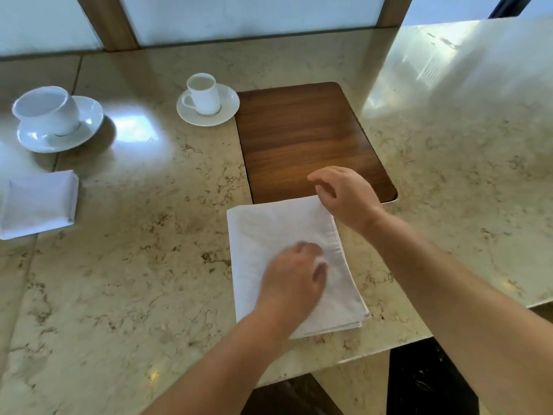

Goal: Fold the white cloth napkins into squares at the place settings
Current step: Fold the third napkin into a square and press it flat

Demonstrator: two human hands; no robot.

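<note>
A white cloth napkin [269, 235] lies folded into a long rectangle on the marble table [149, 265], its far edge overlapping the near end of a dark wooden inlay [299, 130]. My left hand [294, 277] presses down on the middle of the napkin and is motion-blurred. My right hand [344, 196] hovers at the napkin's far right corner with its fingers loosely bent, the fingertips at the cloth edge, and the cloth there lies flat. A second white napkin [39, 203], folded into a square, lies at the left place setting.
A small white cup on a saucer [206, 100] stands just left of the wooden inlay. A larger white cup on a saucer [57, 118] stands at the far left. The table's near edge runs diagonally at lower right, with dark floor [425, 381] below it.
</note>
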